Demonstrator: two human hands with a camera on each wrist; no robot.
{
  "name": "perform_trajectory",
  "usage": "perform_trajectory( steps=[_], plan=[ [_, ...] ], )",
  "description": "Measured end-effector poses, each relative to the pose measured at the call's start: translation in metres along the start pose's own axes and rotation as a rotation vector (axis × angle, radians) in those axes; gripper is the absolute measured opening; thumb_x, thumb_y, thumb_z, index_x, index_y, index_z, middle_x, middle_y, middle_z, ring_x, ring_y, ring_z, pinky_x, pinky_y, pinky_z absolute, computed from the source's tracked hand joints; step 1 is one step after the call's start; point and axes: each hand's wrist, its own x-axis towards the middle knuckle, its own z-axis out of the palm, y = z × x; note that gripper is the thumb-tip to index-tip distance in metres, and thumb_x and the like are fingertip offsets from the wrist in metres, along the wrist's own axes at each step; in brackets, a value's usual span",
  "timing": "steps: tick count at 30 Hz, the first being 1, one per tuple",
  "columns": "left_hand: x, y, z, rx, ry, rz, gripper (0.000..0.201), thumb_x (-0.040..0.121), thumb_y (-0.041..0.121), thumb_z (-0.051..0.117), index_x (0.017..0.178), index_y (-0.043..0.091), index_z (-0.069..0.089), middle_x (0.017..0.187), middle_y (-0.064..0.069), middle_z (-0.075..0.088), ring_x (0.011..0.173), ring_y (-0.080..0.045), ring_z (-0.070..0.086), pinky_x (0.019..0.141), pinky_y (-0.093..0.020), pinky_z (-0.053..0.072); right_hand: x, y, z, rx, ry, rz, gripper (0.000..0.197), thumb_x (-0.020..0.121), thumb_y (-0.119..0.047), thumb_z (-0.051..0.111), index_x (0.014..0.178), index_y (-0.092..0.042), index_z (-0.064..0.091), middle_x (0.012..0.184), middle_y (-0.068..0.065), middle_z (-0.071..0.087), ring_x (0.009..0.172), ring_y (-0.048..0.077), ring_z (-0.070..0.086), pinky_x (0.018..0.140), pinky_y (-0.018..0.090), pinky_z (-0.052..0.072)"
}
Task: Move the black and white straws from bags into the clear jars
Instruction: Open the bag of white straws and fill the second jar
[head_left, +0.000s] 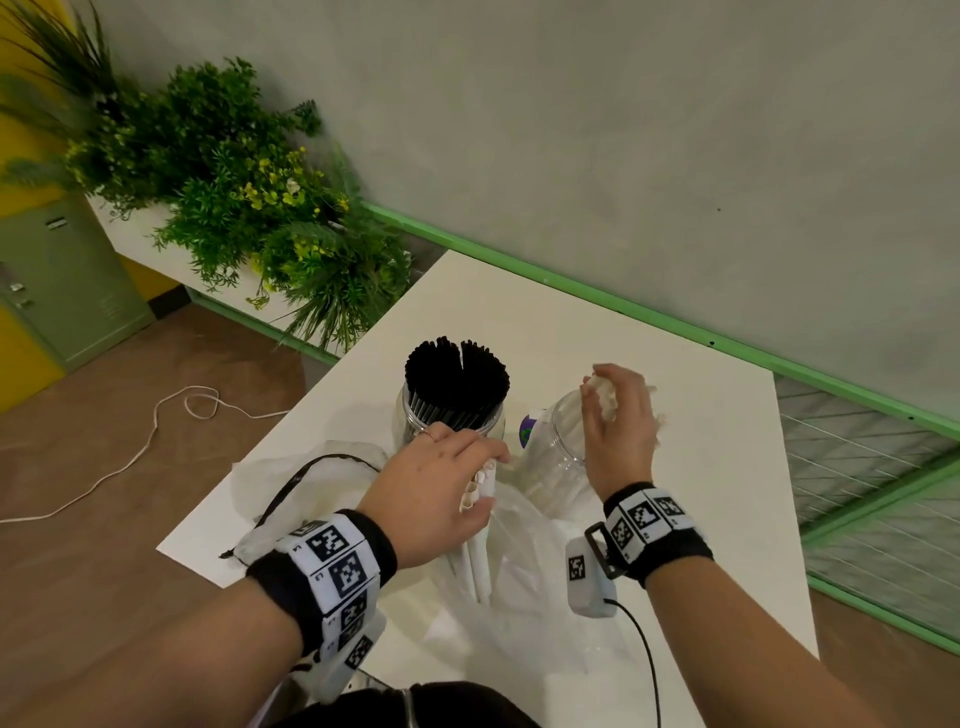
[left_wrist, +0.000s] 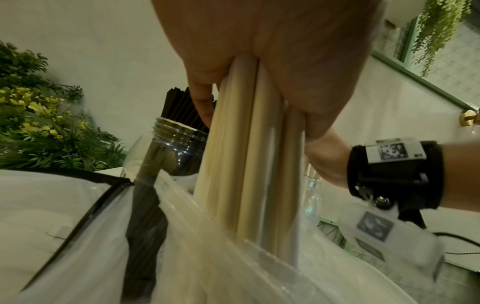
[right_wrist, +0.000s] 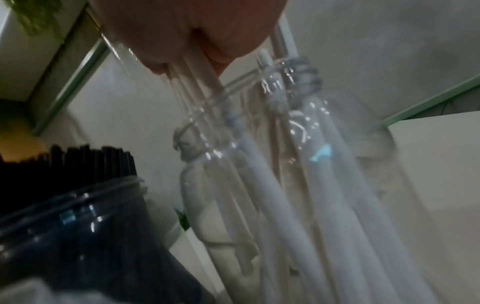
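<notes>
A clear jar (head_left: 451, 423) packed with black straws (head_left: 457, 376) stands near the middle of the white table (head_left: 717, 467). To its right a second clear jar (head_left: 558, 457) leans. My right hand (head_left: 618, 415) grips a bunch of white straws (right_wrist: 272, 195) whose lower ends reach into that jar's mouth. My left hand (head_left: 441, 483) grips another bundle of white straws (left_wrist: 246, 154), their lower ends still inside a clear plastic bag (head_left: 519, 587) at the table's near edge.
A second bag (head_left: 311, 488) with a black zip edge lies flat at the left of the table. Green plants (head_left: 249, 208) fill the corner behind. A white cord (head_left: 156, 431) trails on the brown floor. A green-railed wall runs along the right.
</notes>
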Motion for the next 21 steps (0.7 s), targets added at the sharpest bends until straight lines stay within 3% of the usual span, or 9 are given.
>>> perform_trajectory(
  steps=[5, 7, 9, 12, 16, 21],
  plan=[
    [0.0, -0.002, 0.0, -0.005, 0.002, -0.002, 0.038, 0.08, 0.04, 0.056, 0.117, 0.035, 0.046, 0.107, 0.015, 0.058, 0.092, -0.012, 0.046, 0.083, -0.017, 0.029, -0.004, 0.013, 0.0, -0.094, -0.233, 0.02, 0.028, 0.095, -0.006, 0.055, 0.122, -0.004, 0.056, 0.112, 0.007, 0.059, 0.097, -0.002, 0.043, 0.087, -0.001, 0.026],
    [0.001, -0.002, 0.0, -0.005, 0.011, 0.003, 0.038, 0.079, 0.039, 0.058, 0.116, 0.034, 0.047, 0.105, 0.015, 0.058, 0.09, -0.013, 0.046, 0.082, -0.018, 0.028, 0.003, 0.015, -0.003, -0.145, -0.272, 0.054, 0.03, 0.096, -0.014, 0.056, 0.125, -0.009, 0.055, 0.114, 0.005, 0.059, 0.102, 0.008, 0.046, 0.089, 0.009, 0.03],
    [0.002, -0.002, 0.0, -0.007, 0.014, 0.004, 0.038, 0.079, 0.038, 0.058, 0.115, 0.034, 0.048, 0.104, 0.014, 0.059, 0.089, -0.013, 0.046, 0.081, -0.018, 0.028, 0.011, 0.016, -0.007, -0.238, -0.249, 0.036, 0.029, 0.096, -0.023, 0.056, 0.123, -0.012, 0.056, 0.112, 0.002, 0.062, 0.106, 0.017, 0.046, 0.088, 0.025, 0.035],
    [0.003, -0.002, 0.0, -0.006, 0.006, 0.003, 0.037, 0.079, 0.04, 0.055, 0.115, 0.034, 0.047, 0.105, 0.014, 0.058, 0.088, -0.014, 0.046, 0.082, -0.018, 0.027, 0.022, 0.019, -0.015, -0.388, -0.191, -0.038, 0.029, 0.094, -0.031, 0.058, 0.117, -0.015, 0.06, 0.109, 0.0, 0.066, 0.104, 0.023, 0.044, 0.086, 0.036, 0.036],
    [0.003, -0.001, -0.001, -0.003, -0.016, -0.004, 0.037, 0.081, 0.042, 0.051, 0.116, 0.034, 0.047, 0.107, 0.015, 0.057, 0.09, -0.013, 0.044, 0.083, -0.017, 0.026, 0.029, 0.03, -0.026, -0.574, -0.165, -0.06, 0.029, 0.095, -0.039, 0.055, 0.116, -0.02, 0.06, 0.113, -0.003, 0.063, 0.109, 0.026, 0.042, 0.086, 0.037, 0.024],
    [0.002, 0.0, -0.001, 0.006, -0.017, -0.013, 0.037, 0.082, 0.04, 0.056, 0.117, 0.033, 0.048, 0.108, 0.016, 0.056, 0.091, -0.012, 0.043, 0.08, -0.014, 0.023, 0.028, 0.045, -0.034, -0.473, -0.186, -0.01, 0.03, 0.095, -0.021, 0.057, 0.124, -0.014, 0.059, 0.124, 0.009, 0.055, 0.113, 0.032, 0.043, 0.092, 0.047, 0.037]
  ],
)
